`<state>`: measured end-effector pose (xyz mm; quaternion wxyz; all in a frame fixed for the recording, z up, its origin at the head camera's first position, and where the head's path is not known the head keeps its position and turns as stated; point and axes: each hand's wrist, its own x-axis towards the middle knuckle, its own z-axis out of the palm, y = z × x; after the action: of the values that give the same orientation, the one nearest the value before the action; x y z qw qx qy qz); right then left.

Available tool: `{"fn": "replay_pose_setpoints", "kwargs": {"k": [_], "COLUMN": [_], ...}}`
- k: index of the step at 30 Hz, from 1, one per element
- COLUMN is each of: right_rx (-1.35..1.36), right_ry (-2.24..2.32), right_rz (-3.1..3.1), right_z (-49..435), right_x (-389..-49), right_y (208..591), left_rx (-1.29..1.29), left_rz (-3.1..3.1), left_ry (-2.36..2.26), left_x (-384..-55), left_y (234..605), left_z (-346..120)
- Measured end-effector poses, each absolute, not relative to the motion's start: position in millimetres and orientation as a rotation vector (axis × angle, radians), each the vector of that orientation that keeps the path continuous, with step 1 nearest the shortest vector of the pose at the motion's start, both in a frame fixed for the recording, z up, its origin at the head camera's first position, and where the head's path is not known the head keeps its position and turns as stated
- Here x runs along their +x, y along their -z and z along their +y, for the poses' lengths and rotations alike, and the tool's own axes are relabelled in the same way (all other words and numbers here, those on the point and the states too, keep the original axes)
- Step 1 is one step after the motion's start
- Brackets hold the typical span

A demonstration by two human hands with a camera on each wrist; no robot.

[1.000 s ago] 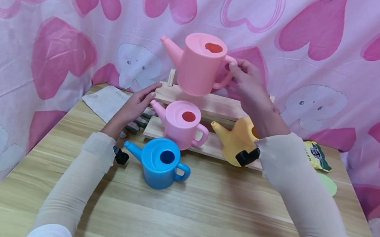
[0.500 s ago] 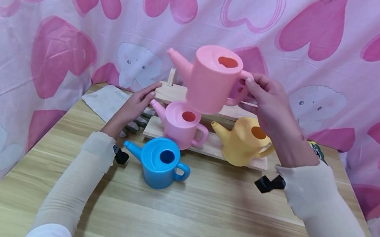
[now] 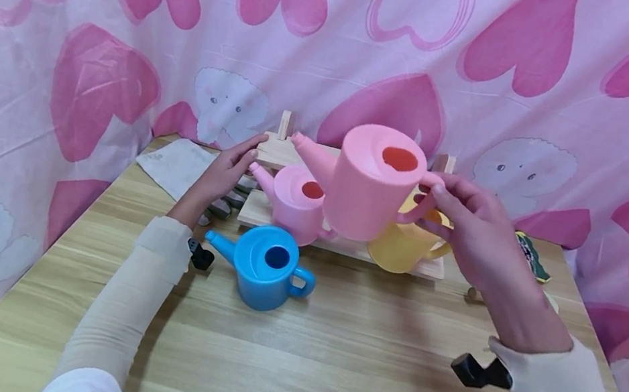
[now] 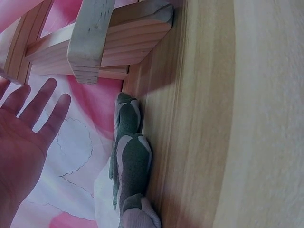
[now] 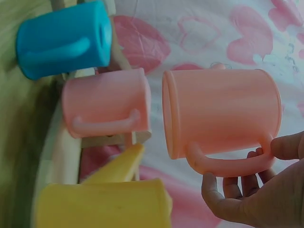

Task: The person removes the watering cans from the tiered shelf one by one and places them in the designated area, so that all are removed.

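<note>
"How are we holding the salmon-pink cylindrical plastic watering can?"

"Our right grip is pinching its looped handle, rightly; we are judging it light, stiff, maybe slippery."

"Pointing where?"

"It is hanging before the pale wooden shelf, spout pointing left, long axis running crosswise; our left grip is resting spread at that shelf."

A person is wearing close-fitting, wrinkled beige sleeves, with white fabric showing above the left one, a blocky black device jutting from each cuff, and left hand and right hand bare.
</note>
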<state>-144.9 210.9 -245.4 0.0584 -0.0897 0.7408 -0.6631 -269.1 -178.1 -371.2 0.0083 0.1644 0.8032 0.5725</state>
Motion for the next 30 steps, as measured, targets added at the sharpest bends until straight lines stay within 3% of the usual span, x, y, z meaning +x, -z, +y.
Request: {"fn": "replay_pose_setpoints", "kwargs": {"k": [17, 24, 30], "right_rx": [-0.305, -0.256, -0.165], "right_ry": [2.094, 2.006, 1.994], "right_rz": [2.039, 2.053, 2.068], "right_z": [243, 250, 248], "right_x": [-98, -80, -73], "right_y": [303, 337, 360], "left_rx": [0.558, 0.528, 0.525], "left_rz": [2.513, 2.540, 2.549], "left_ry": [-1.803, -1.800, -1.782], "left_x": [-275, -288, -273], "left_y": [369, 394, 376], "left_z": [-178, -183, -178]}}
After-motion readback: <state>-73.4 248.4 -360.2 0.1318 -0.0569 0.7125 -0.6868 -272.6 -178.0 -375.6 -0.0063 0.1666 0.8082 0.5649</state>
